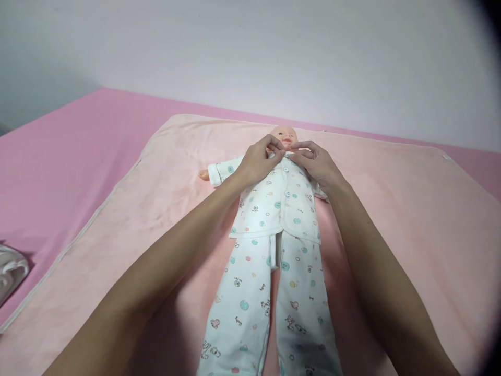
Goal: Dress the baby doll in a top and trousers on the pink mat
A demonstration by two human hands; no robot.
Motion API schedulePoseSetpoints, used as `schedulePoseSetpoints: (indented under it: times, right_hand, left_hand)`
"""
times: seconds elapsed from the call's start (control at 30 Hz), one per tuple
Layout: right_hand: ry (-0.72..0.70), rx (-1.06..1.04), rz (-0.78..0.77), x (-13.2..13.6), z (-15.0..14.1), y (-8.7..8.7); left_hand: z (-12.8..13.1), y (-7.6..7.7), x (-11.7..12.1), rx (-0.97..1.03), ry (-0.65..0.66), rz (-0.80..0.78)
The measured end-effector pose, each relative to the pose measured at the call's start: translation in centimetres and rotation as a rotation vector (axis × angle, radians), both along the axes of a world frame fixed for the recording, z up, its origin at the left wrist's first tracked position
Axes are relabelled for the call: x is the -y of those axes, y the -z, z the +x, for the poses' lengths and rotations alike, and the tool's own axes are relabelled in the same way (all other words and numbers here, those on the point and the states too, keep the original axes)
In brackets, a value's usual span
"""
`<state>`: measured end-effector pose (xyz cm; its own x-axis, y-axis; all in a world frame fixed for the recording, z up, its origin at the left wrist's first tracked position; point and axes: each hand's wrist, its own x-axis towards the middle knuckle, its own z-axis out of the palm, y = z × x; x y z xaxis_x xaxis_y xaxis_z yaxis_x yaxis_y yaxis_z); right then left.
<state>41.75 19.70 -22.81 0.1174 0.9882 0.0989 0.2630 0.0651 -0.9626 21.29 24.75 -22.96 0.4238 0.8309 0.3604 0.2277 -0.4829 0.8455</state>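
A baby doll (284, 136) lies on its back on a peach blanket (391, 209), head away from me. It wears a white printed jacket (274, 203) with buttons and matching trousers (242, 308). My left hand (258, 162) pinches the jacket's collar just below the doll's chin. My right hand (317, 164) pinches the other side of the collar, fingertips almost meeting the left ones. Both hands are closed on the fabric at the top button.
The blanket lies on a pink bed sheet (58, 156) that runs to a plain white wall (274, 52). A folded whitish cloth (10, 271) lies at the left edge of the bed.
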Motion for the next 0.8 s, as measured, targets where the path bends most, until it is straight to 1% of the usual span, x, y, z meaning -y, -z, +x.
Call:
schedulePoseSetpoints:
  times: [0.1, 0.2, 0.3, 0.4, 0.6, 0.8]
  right_hand:
    - [0.023, 0.018, 0.026, -0.1, -0.2, 0.2]
    - [0.056, 0.060, 0.061, -0.3, -0.2, 0.5]
    - [0.094, 0.133, 0.100, -0.4, -0.2, 0.6]
    - [0.116, 0.155, 0.087, -0.3, -0.2, 0.4]
    - [0.096, 0.129, 0.029, 0.0, -0.4, -0.3]
    - [0.093, 0.150, 0.041, 0.0, -0.5, -0.1]
  left_hand:
    - [-0.1, -0.1, 0.0, -0.027, -0.023, 0.003]
    - [-0.3, -0.4, -0.1, -0.060, -0.033, -0.036]
    - [-0.6, -0.8, -0.5, -0.070, 0.013, -0.093]
    - [-0.9, -0.9, -1.0, -0.071, 0.047, -0.137]
    - [-0.8, 0.0, -1.9, -0.042, 0.058, -0.122]
    - [-0.6, 0.7, -2.4, -0.023, 0.009, -0.123]
